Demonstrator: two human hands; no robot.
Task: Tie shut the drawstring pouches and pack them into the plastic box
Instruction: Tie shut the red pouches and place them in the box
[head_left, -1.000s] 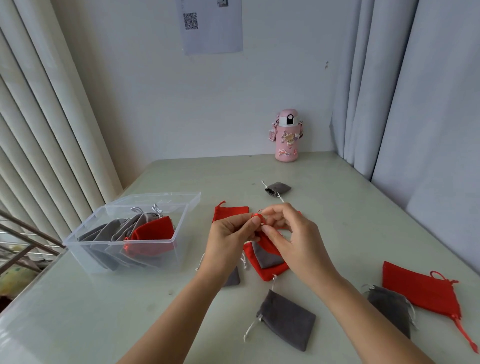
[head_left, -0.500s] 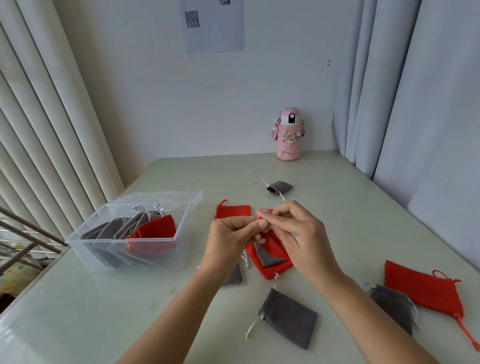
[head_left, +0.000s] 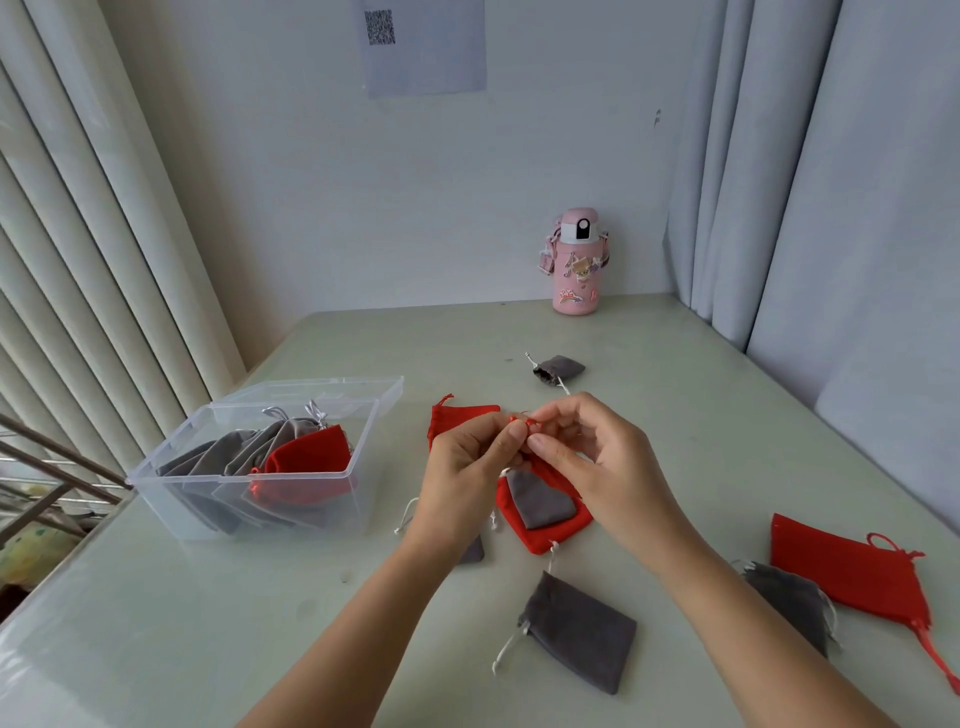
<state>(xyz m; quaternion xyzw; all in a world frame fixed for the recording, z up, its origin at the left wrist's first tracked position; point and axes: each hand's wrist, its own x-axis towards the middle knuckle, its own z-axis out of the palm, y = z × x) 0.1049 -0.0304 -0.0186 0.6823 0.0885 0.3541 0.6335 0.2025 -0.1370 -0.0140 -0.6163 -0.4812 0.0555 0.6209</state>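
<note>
fingers of the right hand (head_left: 608, 467) are fanning apart from where they were lying across the left thumb half a second ago, and a small loop of red cord (head_left: 522, 420) is now showing between the fingertips. nothing else on the table (head_left: 675, 415) is shifting.

the left hand (head_left: 467, 478) is pinching the cord between thumb and forefinger. the right hand is pinching the loop just beside it, its other fingers curling loosely. the red pouch (head_left: 558, 486) on that cord is hanging just below the fingers, largely hidden by them. whether it is touching the pile (head_left: 540, 519) of red and grey pouches beneath cannot be told.

step in hand, by judgement: knotting this pouch's drawstring, the knot not yet being drawn tight.

the box (head_left: 182, 509) is standing open on the table to the left, near the left hand. it is already holding several grey pouches and a packed red pouch (head_left: 306, 457).

the next move is likely calling for pulling the loop snug. the pouch would then be going leftward over the box rim, to be set beside those inside.

loose pouches are waiting:
- far red pouch (head_left: 462, 418), behind the left hand
- small grey pouch (head_left: 558, 369), further back
- front grey pouch (head_left: 576, 631)
- right grey pouch (head_left: 789, 603)
- right red pouch (head_left: 852, 577)

much of the task is remaining.
</note>
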